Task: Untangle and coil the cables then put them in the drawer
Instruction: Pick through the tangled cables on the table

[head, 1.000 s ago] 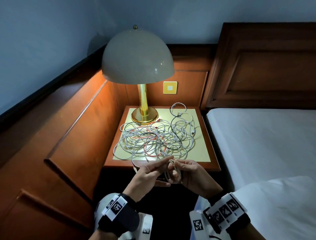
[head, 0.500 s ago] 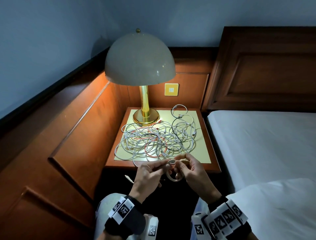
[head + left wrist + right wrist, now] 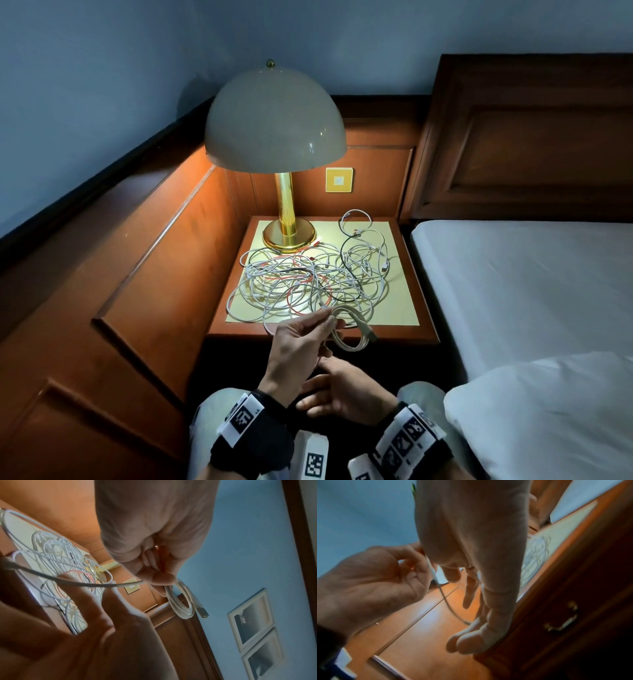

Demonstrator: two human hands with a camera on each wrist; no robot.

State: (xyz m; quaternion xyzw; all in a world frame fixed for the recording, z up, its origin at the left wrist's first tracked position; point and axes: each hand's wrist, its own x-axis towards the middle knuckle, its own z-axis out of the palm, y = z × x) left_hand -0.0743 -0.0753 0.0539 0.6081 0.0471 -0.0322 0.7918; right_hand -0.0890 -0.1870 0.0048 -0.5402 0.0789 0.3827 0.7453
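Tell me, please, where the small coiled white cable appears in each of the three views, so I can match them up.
Head: the coiled cable is at lower centre, pinched by the left hand over the nightstand's front edge.
Left wrist: right of centre, hanging below the fingertips, plug at the bottom.
Right wrist: the coil itself is not in it; only a strand shows.
Shared landmark: the tangled cable pile.
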